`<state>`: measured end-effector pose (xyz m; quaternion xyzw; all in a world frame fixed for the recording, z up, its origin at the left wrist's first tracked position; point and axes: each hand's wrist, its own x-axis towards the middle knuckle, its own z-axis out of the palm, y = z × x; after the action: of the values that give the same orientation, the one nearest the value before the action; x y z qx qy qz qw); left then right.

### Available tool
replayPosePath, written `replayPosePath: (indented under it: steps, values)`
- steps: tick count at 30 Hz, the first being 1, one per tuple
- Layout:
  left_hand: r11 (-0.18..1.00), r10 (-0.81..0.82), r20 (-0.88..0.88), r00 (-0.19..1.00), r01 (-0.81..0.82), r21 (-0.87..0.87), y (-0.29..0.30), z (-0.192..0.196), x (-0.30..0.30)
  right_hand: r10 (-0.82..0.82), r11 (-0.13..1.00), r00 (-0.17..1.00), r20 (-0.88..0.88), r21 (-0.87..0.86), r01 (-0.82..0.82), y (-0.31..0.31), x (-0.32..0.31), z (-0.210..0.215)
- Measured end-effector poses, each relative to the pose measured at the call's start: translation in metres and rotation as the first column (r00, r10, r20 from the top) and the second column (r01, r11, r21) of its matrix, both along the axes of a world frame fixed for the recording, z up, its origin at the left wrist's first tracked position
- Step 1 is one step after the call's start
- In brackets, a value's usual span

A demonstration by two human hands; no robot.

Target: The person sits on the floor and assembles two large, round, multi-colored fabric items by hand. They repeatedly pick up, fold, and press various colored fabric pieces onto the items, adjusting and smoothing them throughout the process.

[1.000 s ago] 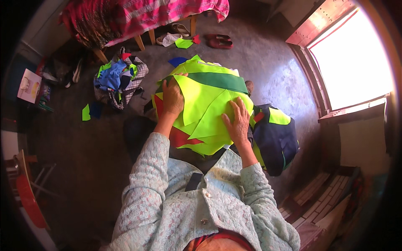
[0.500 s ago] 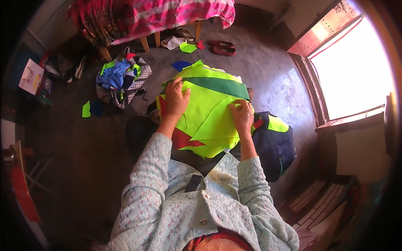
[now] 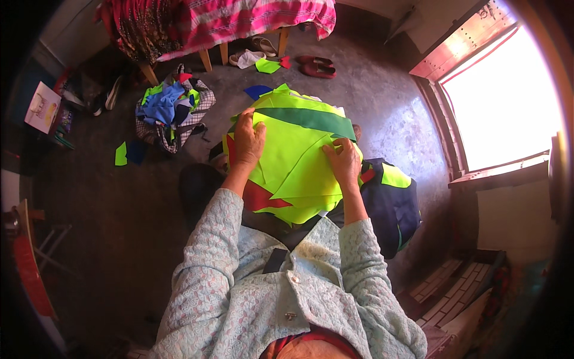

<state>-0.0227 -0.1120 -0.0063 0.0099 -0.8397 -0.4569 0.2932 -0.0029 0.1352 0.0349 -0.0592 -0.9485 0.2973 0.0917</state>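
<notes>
A layered pile of bright yellow-green cloth pieces [image 3: 287, 157] lies over my lap. A dark green strip [image 3: 305, 119] crosses its far side, and a red piece [image 3: 261, 198] shows at the near left. Near the strip's left end, my left hand [image 3: 249, 142] grips the edge of the top yellow-green piece between thumb and fingers. My right hand [image 3: 345, 161] pinches that cloth's right side, just below the strip's right end. Cloth hides some fingertips. A blue scrap [image 3: 257, 91] pokes out from the pile's far left.
A checked bag [image 3: 173, 113] full of cloth scraps sits at the far left. On my right is a dark bag [image 3: 391, 206] with a yellow-green piece on it. Red shoes [image 3: 317, 67] and scraps lie near a bed with a pink cover [image 3: 251, 24]. An open doorway [image 3: 502, 102] is at right.
My left hand has shifted slightly left, its fingers straighter. My right hand has moved a little left and up along the cloth, and the top piece lies flatter.
</notes>
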Motion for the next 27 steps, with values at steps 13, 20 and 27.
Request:
replayPosePath:
  steps: [13,20,27]
  values:
    - [0.989,0.093,0.036,0.995,-0.096,0.114,-0.008,0.001,0.003,0.099,0.989,0.995,-0.015,-0.112,-0.100,0.003,-0.015,-0.011]
    - [0.989,-0.017,-0.008,1.000,0.018,0.148,-0.018,0.007,0.015,0.174,0.976,0.984,-0.048,-0.127,-0.179,-0.013,-0.015,0.003]
    - [0.923,-0.136,-0.174,0.975,0.188,0.336,-0.033,0.023,0.045,0.345,0.921,0.935,-0.077,-0.162,-0.353,-0.022,0.002,0.025]
